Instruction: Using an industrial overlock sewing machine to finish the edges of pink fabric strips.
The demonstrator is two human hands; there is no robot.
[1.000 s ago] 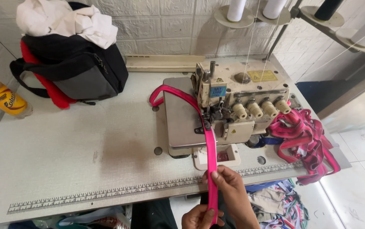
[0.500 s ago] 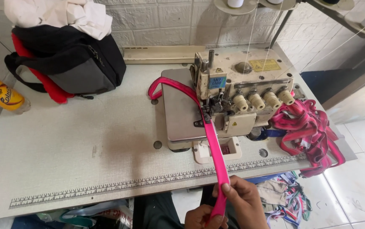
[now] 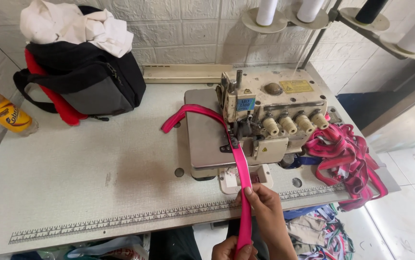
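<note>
your right hand (image 3: pixel 264 208) pinches the pink strap (image 3: pixel 240 166) just past the table (image 3: pixel 96 183) edge, grip closed on it. your left hand (image 3: pixel 234 250), low at the frame edge, is closed on the same strap further down. the strap runs taut up under the presser foot of the sewing machine (image 3: pixel 270 120) and loops out behind it. a heap of pink straps (image 3: pixel 347 161) lies right of the machine; a black bag (image 3: pixel 84 82) sits well apart, back left.

Right hand (image 3: pixel 264 207) and left hand (image 3: pixel 234 250) pinching pink strap (image 3: pixel 240 168), overlock sewing machine (image 3: pixel 270 120) behind
</note>
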